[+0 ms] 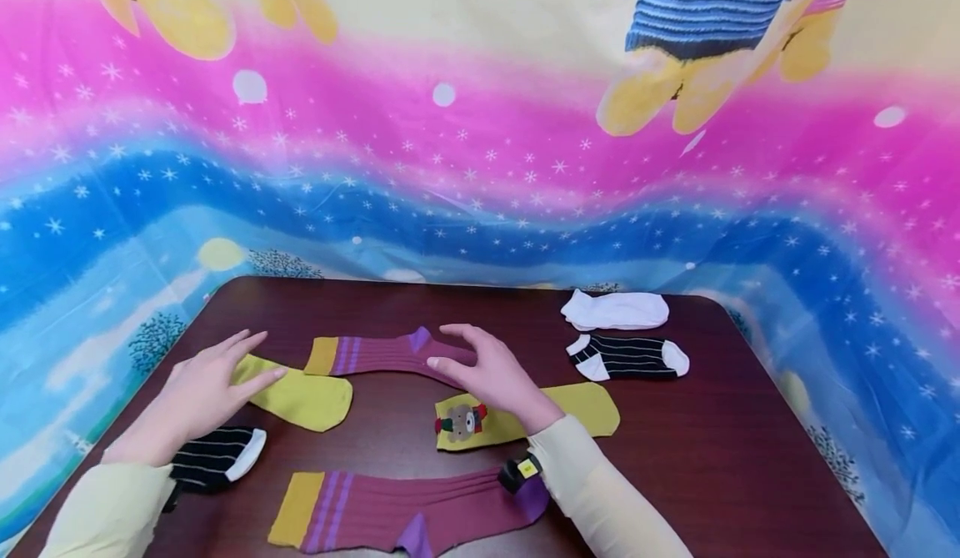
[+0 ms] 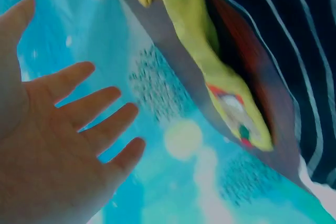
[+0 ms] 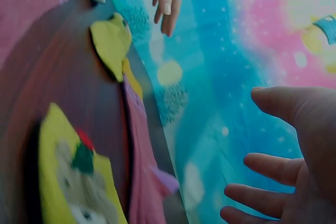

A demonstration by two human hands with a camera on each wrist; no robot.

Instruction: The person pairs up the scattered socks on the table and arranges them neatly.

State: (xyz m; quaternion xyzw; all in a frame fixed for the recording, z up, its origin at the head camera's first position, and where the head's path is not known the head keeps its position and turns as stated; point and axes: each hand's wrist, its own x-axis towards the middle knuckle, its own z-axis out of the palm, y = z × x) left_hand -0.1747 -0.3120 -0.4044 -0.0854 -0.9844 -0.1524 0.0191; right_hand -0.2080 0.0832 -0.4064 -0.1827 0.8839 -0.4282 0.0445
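Note:
My left hand point(image 1: 197, 395) is raised over the left side of the table, its fingers spread and holding nothing. Below it lie a plain-looking yellow sock point(image 1: 307, 399) and a black sock with white stripes point(image 1: 213, 458), both partly hidden by the hand and arm. The left wrist view shows a bear patch at that yellow sock's point(image 2: 202, 40) end. My right hand point(image 1: 491, 374), fingers apart and holding nothing, hovers near the toe of the far maroon sock point(image 1: 378, 356). Under that wrist lies the other yellow sock point(image 1: 577, 412), bear patch facing up. A second maroon sock point(image 1: 420, 500) lies nearest me.
At the back right of the dark wooden table point(image 1: 720, 458) lie a white sock point(image 1: 622, 311) and another black striped sock point(image 1: 630, 356). A printed cloth point(image 1: 465, 183) with snowflakes and bears hangs around the table's far and side edges.

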